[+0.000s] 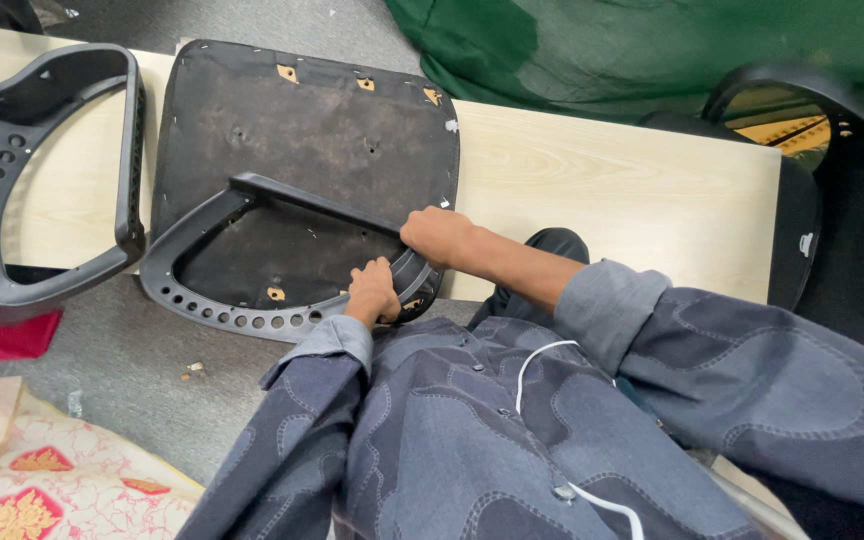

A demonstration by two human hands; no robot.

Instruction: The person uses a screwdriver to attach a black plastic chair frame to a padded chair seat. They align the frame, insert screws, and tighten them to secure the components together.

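The dark grey plastic loop-shaped armrest with a perforated edge point(252, 262) is laid on the upturned black fabric-backed seat pad point(312, 120), its long axis running from 9 to 3 o'clock. Its 3 o'clock end is gripped by both hands: the left hand point(372, 292) closed at 6 o'clock, the right hand point(437, 236) closed at 1 o'clock.

A dark grey plastic chair armrest of D-shaped loop form point(252, 270) lies flat on the underside of a black, nearly square chair seat pad point(302, 130). Its curved side has a row of small round holes and hangs over the near edge of the pale wooden worktop point(612, 190). The seat pad lies upside down on this worktop, with dusty dark fabric, some screw holes and small torn brown spots.
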